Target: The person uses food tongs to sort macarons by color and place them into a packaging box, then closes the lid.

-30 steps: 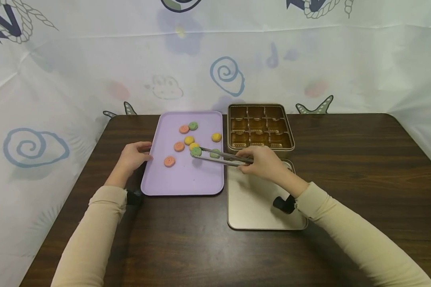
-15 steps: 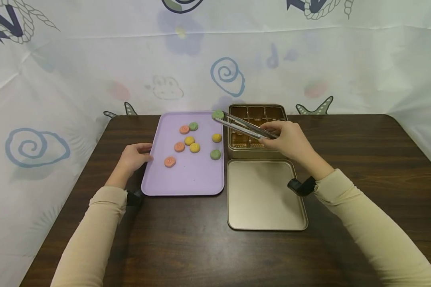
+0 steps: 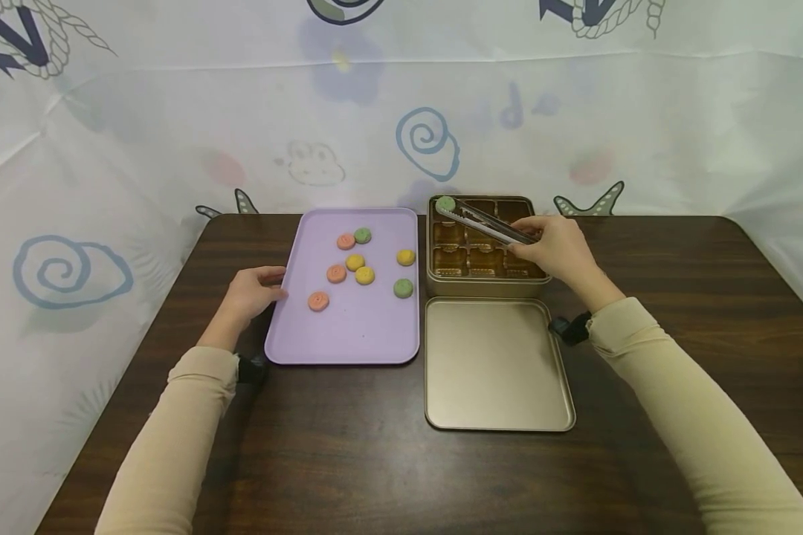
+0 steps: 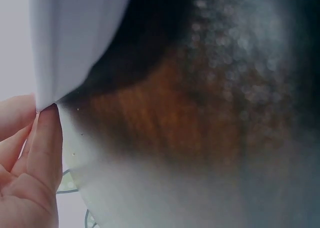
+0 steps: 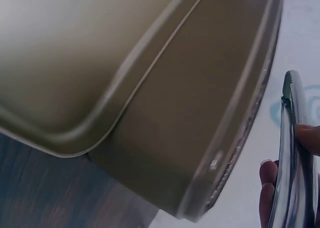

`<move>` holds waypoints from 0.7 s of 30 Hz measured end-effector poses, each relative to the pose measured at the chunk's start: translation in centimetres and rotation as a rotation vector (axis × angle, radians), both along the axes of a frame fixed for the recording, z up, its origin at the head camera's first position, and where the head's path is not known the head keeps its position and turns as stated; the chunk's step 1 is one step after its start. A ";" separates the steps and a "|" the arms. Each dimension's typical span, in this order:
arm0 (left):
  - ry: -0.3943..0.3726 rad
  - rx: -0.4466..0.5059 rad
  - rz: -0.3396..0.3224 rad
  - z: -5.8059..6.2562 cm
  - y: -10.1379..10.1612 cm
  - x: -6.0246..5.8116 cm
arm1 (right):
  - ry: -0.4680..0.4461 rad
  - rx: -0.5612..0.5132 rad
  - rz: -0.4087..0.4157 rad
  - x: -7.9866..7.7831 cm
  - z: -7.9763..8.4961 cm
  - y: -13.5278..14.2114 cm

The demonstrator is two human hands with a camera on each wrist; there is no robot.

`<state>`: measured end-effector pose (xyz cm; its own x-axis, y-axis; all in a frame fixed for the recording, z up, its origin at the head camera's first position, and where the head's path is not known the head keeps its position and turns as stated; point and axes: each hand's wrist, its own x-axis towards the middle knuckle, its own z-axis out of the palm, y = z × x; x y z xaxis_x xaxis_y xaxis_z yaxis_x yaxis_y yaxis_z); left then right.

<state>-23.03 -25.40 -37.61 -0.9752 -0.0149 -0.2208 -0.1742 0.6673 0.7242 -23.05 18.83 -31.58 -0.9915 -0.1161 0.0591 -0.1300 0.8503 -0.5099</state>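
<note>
My right hand (image 3: 560, 249) grips metal tongs (image 3: 488, 223), which pinch a round green cookie (image 3: 444, 204) over the back left compartment of a gold tin (image 3: 487, 287). In the right wrist view, thumb and fingers close round the tongs (image 5: 290, 153), with the green cookie (image 5: 286, 85) at their toothed tips. My left hand (image 3: 249, 292) touches the left edge of a lilac tray (image 3: 341, 338) with thumb and fingertips. Its fingers look fairly straight in the left wrist view. On the tray lie pink cookies (image 3: 318, 301), yellow cookies (image 3: 364, 276) and green cookies (image 3: 403, 288).
A flat gold lid (image 3: 498, 364) lies in front of the tin, right of the tray. The tin's brown insert (image 3: 485, 260) is divided into several square compartments. All stand on a dark wooden table (image 3: 348, 461), with a patterned white cloth (image 3: 375, 89) behind.
From over the tray, the tongs have carried the green cookie up and right to above the tin's back left compartment. My left hand has stayed at the tray's edge.
</note>
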 end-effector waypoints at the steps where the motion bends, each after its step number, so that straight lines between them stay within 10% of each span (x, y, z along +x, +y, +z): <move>1: -0.001 0.000 0.001 0.0 0.0 0.0 | -0.004 0.003 -0.002 -0.1 -0.1 0.0; 21: -0.027 -0.006 0.023 -0.2 -0.1 0.0 | -0.028 0.055 -0.045 -1.4 -1.3 0.3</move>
